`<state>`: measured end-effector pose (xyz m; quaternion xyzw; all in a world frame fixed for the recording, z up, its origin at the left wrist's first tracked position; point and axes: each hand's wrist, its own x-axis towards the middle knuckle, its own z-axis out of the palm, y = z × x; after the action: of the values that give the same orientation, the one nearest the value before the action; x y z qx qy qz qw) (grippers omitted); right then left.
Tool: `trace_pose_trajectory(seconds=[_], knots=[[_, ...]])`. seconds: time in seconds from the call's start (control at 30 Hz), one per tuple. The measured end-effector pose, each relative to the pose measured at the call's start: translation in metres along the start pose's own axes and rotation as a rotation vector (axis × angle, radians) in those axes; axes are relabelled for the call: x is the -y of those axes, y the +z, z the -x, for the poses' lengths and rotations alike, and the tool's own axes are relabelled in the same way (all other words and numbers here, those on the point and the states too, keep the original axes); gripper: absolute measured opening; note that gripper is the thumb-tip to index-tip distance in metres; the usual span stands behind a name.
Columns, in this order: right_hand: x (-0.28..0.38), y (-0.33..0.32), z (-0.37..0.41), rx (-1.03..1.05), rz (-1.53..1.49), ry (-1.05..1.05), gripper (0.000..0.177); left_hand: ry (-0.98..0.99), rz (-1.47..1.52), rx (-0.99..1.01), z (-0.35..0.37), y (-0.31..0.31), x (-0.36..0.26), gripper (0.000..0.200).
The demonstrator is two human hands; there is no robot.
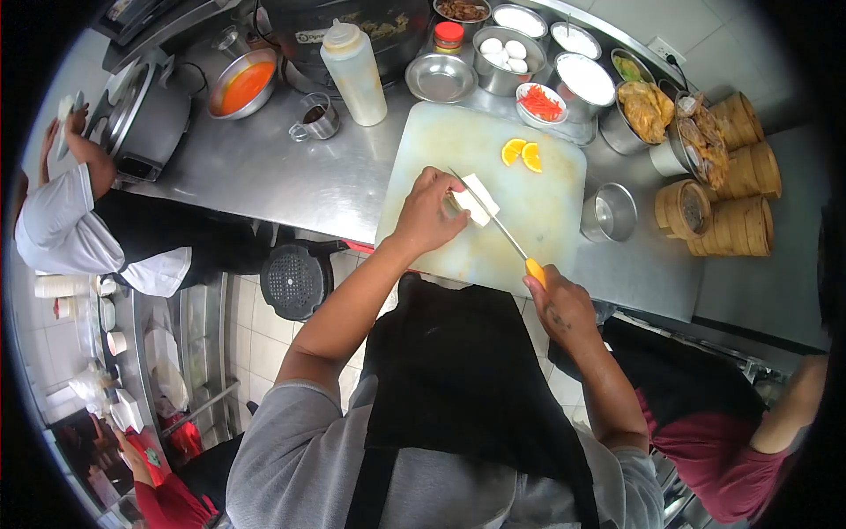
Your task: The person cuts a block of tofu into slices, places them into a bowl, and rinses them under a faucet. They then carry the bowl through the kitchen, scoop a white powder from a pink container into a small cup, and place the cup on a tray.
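Observation:
A white block of food [478,201], soft and tofu-like in look, lies on the pale cutting board [454,132]. My left hand [432,210] steadies the block from its left side, with thumb and fingers curled around it. A long knife [502,227] has its narrow blade across the block, the tip close to my left fingertips. My right hand [562,304] is closed round the knife's yellow handle at the right of the board. Two orange slices [512,152] rest farther back on the board.
Behind the board stand a squeeze bottle [354,75], a bowl of eggs [509,66] and a bowl of red strips [541,104]. An open metal container [609,212] and bamboo steamers [738,227] are at right. Other people work at left [97,212] and right [705,423].

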<state>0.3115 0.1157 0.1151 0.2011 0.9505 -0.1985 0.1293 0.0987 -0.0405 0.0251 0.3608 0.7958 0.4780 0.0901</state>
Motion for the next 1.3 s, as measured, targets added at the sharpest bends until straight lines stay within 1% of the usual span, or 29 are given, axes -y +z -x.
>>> trace_pose_trajectory(seconds=[0.1,0.17,0.27,0.4,0.47,0.5,0.57,0.6,0.67,0.7,0.77,0.8,0.87,0.9,0.97,1.0,1.07,1.3], knots=[[-0.002,0.007,-0.005,-0.016,-0.010,-0.011,0.040,-0.008,0.006,0.021,-0.001,-0.003,-0.002,0.034],[-0.003,0.011,-0.007,-0.021,0.010,0.000,0.040,-0.074,0.067,0.041,-0.002,-0.004,-0.003,0.034],[-0.006,0.017,-0.011,-0.038,-0.005,-0.028,0.041,-0.058,0.052,0.055,-0.003,-0.004,-0.001,0.035],[-0.007,0.022,-0.016,-0.013,-0.033,0.004,0.041,-0.071,0.047,0.089,-0.006,-0.008,-0.001,0.036],[-0.008,0.026,-0.018,-0.030,-0.027,-0.018,0.041,0.003,-0.029,0.098,-0.007,-0.008,0.002,0.038],[-0.009,0.028,-0.019,-0.031,-0.030,-0.013,0.041,0.006,-0.029,0.103,-0.009,-0.012,-0.002,0.038],[-0.010,0.031,-0.022,-0.027,-0.053,-0.008,0.041,0.050,-0.100,0.139,-0.014,-0.018,-0.012,0.046],[-0.010,0.032,-0.023,-0.028,-0.054,-0.003,0.041,0.053,-0.099,0.143,-0.017,-0.021,-0.017,0.046],[-0.011,0.036,-0.026,-0.029,-0.052,-0.005,0.041,0.306,-0.347,0.197,-0.026,-0.024,-0.022,0.057],[-0.012,0.037,-0.027,-0.029,-0.052,-0.003,0.041,0.307,-0.345,0.198,-0.032,-0.023,-0.022,0.057],[-0.013,0.040,-0.030,-0.025,-0.051,-0.025,0.041,0.359,-0.450,0.439,-0.046,-0.019,-0.022,0.065],[-0.014,0.042,-0.032,-0.025,-0.050,-0.025,0.041,0.360,-0.449,0.439,-0.050,-0.016,-0.020,0.065],[-0.014,0.047,-0.035,-0.051,-0.035,-0.024,0.042,0.474,-0.550,0.504,-0.056,-0.008,-0.015,0.047],[-0.013,0.048,-0.038,-0.052,-0.036,-0.022,0.042,0.476,-0.550,0.505,-0.060,-0.007,-0.016,0.047],[-0.012,0.051,-0.045,-0.035,-0.034,-0.034,0.042,0.417,-0.586,0.672,-0.066,-0.004,-0.018,0.033],[-0.013,0.054,-0.049,-0.038,-0.036,-0.029,0.042,0.423,-0.586,0.674,-0.067,-0.001,-0.019,0.033],[-0.014,0.061,-0.056,-0.078,-0.040,-0.062,0.040,0.413,-0.627,0.758,-0.069,0.003,-0.020,0.026],[-0.021,0.057,-0.047,-0.068,-0.040,-0.041,0.040,0.445,-0.691,0.792,-0.073,0.011,-0.014,0.027]])
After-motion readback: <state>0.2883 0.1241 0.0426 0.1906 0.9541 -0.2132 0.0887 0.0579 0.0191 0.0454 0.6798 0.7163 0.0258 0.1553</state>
